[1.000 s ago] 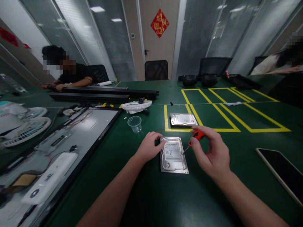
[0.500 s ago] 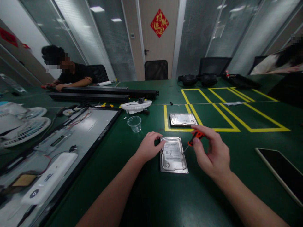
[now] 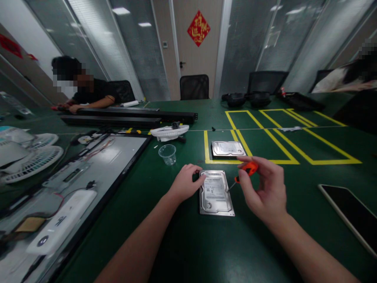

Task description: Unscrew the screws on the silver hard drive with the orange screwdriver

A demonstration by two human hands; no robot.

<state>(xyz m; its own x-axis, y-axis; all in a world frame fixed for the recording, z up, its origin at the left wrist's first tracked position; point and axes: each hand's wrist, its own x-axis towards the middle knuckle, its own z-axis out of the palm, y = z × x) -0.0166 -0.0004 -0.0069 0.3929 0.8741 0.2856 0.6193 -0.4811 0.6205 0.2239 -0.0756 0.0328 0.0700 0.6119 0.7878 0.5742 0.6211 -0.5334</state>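
Observation:
A silver hard drive [image 3: 216, 196] lies flat on the green table in front of me, label side up. My left hand [image 3: 186, 182] grips its far left corner, thumb on the top face and fingers at the edge. In my right hand [image 3: 263, 188] is a screwdriver [image 3: 250, 169] with an orange and black handle, held between thumb and fingers. Its thin shaft slants down to the left, and the tip meets the drive near its right edge. Whether a screw sits under the tip is too small to tell.
Behind lies a second hard drive [image 3: 228, 149] inside yellow tape lines. A clear plastic cup [image 3: 167, 154] and a white fan part [image 3: 169, 132] stand left of it. A large panel [image 3: 126, 151] fills the left; a phone-like device [image 3: 350, 212] lies right. Two people sit across the table.
The screwdriver's handle has turned in my right hand, and its fingers have shifted slightly around it. My left hand and the hard drive have stayed put.

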